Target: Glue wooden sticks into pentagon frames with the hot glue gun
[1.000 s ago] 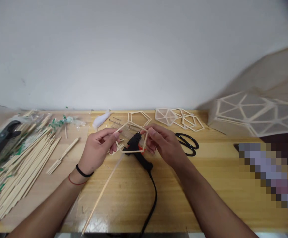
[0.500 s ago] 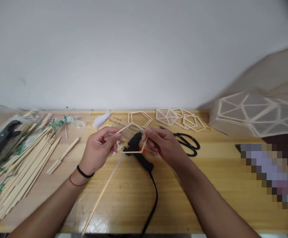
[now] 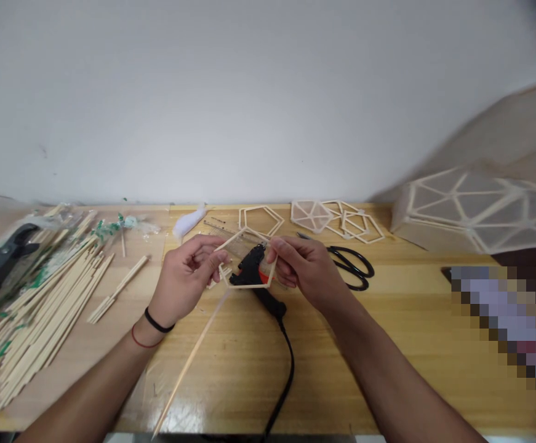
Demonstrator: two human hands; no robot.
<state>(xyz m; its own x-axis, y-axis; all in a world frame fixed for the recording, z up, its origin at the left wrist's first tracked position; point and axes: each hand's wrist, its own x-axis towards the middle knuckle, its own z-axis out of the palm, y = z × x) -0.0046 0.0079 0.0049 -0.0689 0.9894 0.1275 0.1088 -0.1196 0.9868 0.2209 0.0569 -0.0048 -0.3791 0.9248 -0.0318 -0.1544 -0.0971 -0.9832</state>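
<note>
Between my hands is a pentagon frame of pale wooden sticks, raised above the table. My left hand pinches its left corner between thumb and fingers. On the other side, my right hand grips the right corner, its fingertips partly hidden behind the thumb. Behind and below the frame lies a black glue gun with a red-orange part, its cord running to the table's front edge. A clear ruler is partly covered by the frame and the gun.
Several stick frames and a covered pentagon panel lie near the wall, beside black-handled scissors. Many loose sticks and a black tool fill the left. A large panelled stick structure stands right. A pixelated area covers the right edge.
The held pentagon has tilted slightly, its lower edge now a little lower and further right. Both hands keep their hold; the view has shifted very slightly.
</note>
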